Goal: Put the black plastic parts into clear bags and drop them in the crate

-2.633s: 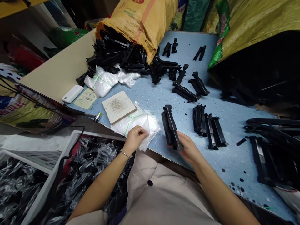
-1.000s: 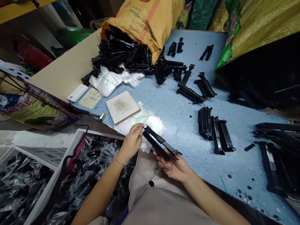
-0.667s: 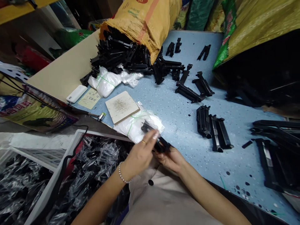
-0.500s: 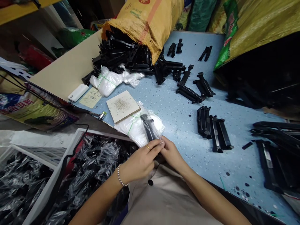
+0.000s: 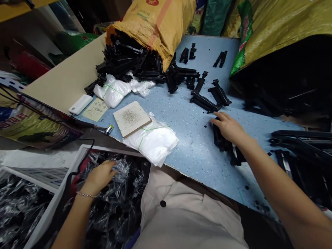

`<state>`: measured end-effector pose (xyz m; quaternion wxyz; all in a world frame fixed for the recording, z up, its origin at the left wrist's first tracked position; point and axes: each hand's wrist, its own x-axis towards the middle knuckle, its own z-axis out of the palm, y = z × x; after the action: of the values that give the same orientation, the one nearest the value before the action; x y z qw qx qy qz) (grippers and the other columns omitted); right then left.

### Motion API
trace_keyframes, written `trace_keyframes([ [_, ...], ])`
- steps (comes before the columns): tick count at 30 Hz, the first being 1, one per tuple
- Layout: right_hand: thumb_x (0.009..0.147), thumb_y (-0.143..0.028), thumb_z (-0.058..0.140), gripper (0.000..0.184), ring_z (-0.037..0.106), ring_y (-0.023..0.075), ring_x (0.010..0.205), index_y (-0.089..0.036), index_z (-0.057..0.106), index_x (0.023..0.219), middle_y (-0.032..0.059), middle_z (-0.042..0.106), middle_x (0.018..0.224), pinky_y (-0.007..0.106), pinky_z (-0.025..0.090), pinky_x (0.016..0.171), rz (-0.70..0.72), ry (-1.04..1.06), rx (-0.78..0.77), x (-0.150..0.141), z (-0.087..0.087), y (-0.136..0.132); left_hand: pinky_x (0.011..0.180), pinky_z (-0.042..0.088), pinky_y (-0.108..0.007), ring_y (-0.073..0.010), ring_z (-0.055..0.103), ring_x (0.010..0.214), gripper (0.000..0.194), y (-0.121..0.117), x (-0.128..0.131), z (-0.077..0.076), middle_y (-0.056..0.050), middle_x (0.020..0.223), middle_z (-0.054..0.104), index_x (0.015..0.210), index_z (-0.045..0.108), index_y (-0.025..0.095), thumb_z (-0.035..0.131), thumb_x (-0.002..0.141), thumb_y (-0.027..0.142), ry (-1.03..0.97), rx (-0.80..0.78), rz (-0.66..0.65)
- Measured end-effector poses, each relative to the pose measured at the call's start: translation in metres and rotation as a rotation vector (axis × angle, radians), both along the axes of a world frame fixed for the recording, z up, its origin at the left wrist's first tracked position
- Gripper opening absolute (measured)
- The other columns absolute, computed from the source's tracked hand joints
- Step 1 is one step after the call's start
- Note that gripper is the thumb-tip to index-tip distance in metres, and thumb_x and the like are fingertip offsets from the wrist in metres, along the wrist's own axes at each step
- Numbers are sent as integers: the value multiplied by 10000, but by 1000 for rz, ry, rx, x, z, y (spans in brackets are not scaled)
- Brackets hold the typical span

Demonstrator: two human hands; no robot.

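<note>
My left hand [image 5: 101, 176] hangs over a white crate [image 5: 77, 162] of black pieces in clear plastic bags [image 5: 121, 173]. Its fingers are apart, and some of the clear plastic lies right beneath them. Across the table, my right hand [image 5: 229, 128] rests on a small group of black plastic parts [image 5: 220, 141], fingers stretched over their far end. Its thumb and the parts' upper side are mostly hidden. A stack of clear bags [image 5: 153, 141] tied with green string lies at the table's front edge, under a square, speckled board [image 5: 132, 117].
An orange sack [image 5: 160, 24] spills a heap of black parts [image 5: 124, 62] at the back. Another yellow sack [image 5: 285, 31] gapes at the right. More long black parts [image 5: 298, 138] lie at the right edge. A white power bank [image 5: 81, 104] sits beside a paper note [image 5: 95, 109].
Both hands were together at a bagged black part over the clear bags. They have parted: the left went down-left to the crate, the right moved onto the black parts. The view shifted slightly.
</note>
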<state>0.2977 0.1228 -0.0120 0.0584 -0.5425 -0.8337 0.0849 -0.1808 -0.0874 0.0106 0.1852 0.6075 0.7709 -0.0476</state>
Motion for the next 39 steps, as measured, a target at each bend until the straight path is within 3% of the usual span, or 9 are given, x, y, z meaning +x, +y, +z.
trace_keyframes([
  [3,781,24,391,499,505,245,1101,-175,689,1129,104,496,1339,365,455,883,230,-200,21,-5,-2,13,848,493,-257,-131,596,903,314,27,83,-6,-73,968,646,904,645,161,432,865,389,-190,294,-161],
  [5,809,-2,413,474,522,213,975,-198,682,1147,111,556,1247,318,442,795,339,-260,70,-12,3,8,827,482,-297,-179,561,943,383,44,132,-11,-103,971,623,901,628,129,533,806,487,-146,456,-278],
  [8,898,-128,417,353,513,210,918,-189,676,1129,123,613,1079,291,407,726,347,-226,81,-11,12,-10,777,451,-267,-160,552,919,298,62,162,-21,-103,1007,625,940,636,141,483,853,382,-157,450,-313],
  [12,944,-412,435,394,538,210,915,-150,638,1157,129,613,1018,298,423,742,71,196,-121,-9,12,-50,709,416,-202,-82,547,768,286,77,146,-28,-43,841,634,836,650,151,447,874,349,-605,265,-70],
  [16,834,-573,579,520,578,172,881,-151,650,1128,102,622,1063,280,468,773,-158,957,-725,-46,-1,-98,582,326,-162,-20,404,570,353,88,137,-27,49,591,478,616,502,123,726,649,394,-946,162,277],
  [21,694,-469,776,479,569,102,763,-127,704,1023,81,647,952,203,454,698,-302,1440,-1232,-111,-8,-131,619,333,-163,-22,438,623,346,89,143,-23,29,641,517,643,582,114,635,720,448,-1012,108,223],
  [26,691,-409,797,415,521,53,636,-122,717,980,58,644,856,175,428,621,-308,1575,-1353,-133,-1,-129,583,311,-149,-9,393,583,352,87,148,-24,57,573,464,574,490,118,748,589,357,-934,203,320],
  [34,740,-381,762,362,547,75,748,-129,724,996,102,650,1051,155,436,639,-288,1630,-1349,-139,9,-121,565,347,-165,-22,443,582,320,87,141,-21,2,678,588,765,650,111,686,677,417,-1154,59,353],
  [39,691,-405,792,383,569,101,762,-126,722,944,89,667,957,183,459,678,-323,1652,-1300,-143,-1,-118,650,438,-185,-52,531,674,208,82,137,-22,-1,735,595,741,529,133,654,727,300,-1077,263,274],
])
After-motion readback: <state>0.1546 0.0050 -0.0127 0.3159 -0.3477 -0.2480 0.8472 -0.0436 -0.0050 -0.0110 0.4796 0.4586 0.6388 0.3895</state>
